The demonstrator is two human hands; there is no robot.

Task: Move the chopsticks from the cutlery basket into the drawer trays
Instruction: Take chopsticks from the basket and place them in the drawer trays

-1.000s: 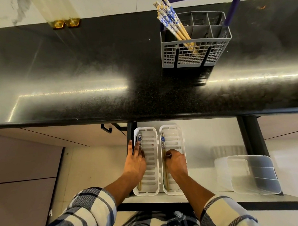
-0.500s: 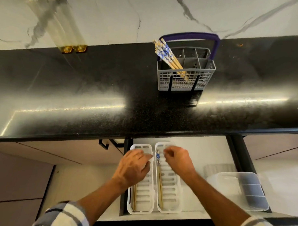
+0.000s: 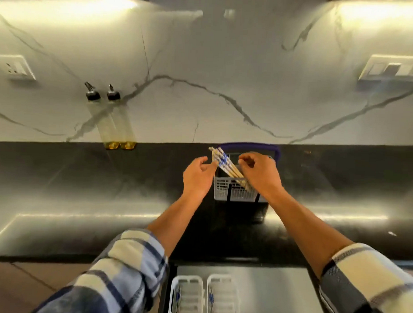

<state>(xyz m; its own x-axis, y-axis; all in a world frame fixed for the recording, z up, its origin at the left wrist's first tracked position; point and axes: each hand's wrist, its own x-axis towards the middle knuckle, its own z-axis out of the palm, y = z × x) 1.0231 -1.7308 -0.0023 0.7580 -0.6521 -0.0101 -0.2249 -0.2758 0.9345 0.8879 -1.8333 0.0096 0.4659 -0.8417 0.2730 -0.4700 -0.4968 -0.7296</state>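
At the back of the dark surface, the grey cutlery basket stands against the marbled wall, its purple handle arching behind; a bundle of chopsticks with blue-patterned tops leans up and to the left out of one front compartment. Left hand: fingers loosely spread, fingertips at or touching the bundle's left side, holding nothing that can be seen. Right hand: curled above the basket's right half, thumb and forefinger narrowed toward a pinch; motion blur makes it unclear whether anything is pinched. Below the surface edge, two white drawer trays lie side by side in the open drawer, each appearing to hold a chopstick along its left wall, though blur limits certainty. Judged stage: reaching for further sticks, many not yet moved

Risks from this position: (1) the sticks lean together, so drawing one sideways may drag its neighbours out and scatter them over the surface; (2) a lift along the slanted axis may snag a tip in the basket's mesh and tip or slide the light basket; (3) with both hands converging on one narrow bundle, the fingers may obstruct each other and loosen the grip; (4) the trays lie low and near the body, so a stick carried by one end may swing and miss its tray
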